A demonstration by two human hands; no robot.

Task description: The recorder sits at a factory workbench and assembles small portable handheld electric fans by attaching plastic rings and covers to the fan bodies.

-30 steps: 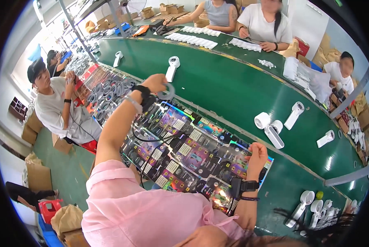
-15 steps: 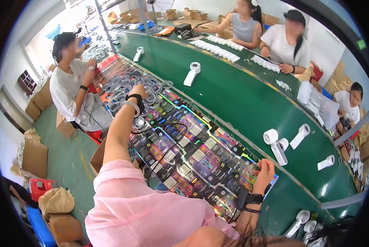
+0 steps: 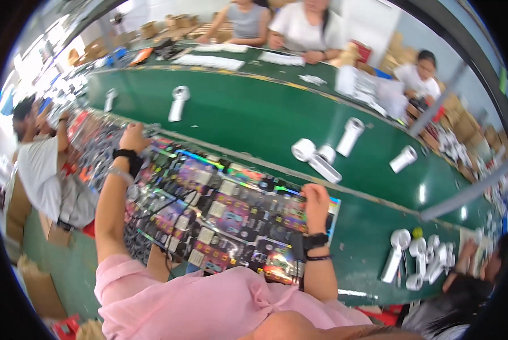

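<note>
- In the head view, the left hand (image 3: 132,139) was reached out over the near edge of the conveyor, its fingers bent; blur hid whether they held a ring or nothing.
- The pile of grey rings (image 3: 98,152) lay just left of those fingers and nearer the body, beside the sheet's left end.
- The right hand (image 3: 316,197) had its fingers curled narrowly over the far right end of the glossy printed packaging sheet (image 3: 243,211); whether they pinched anything could not be told.
- That sheet stretched between the two sets of fingers and toward the body.
- Beyond the left fingers, to their right, a white handheld fan (image 3: 178,105) lay on the green conveyor belt (image 3: 237,122).
- Just past the right fingers lay another white fan (image 3: 326,169) beside a round white part (image 3: 303,149).
- To the right of the right fingers, nearer the body, stood a cluster of white fans (image 3: 418,255).
- A co-worker in a white shirt (image 3: 38,173) sat left of the left fingers.
</note>
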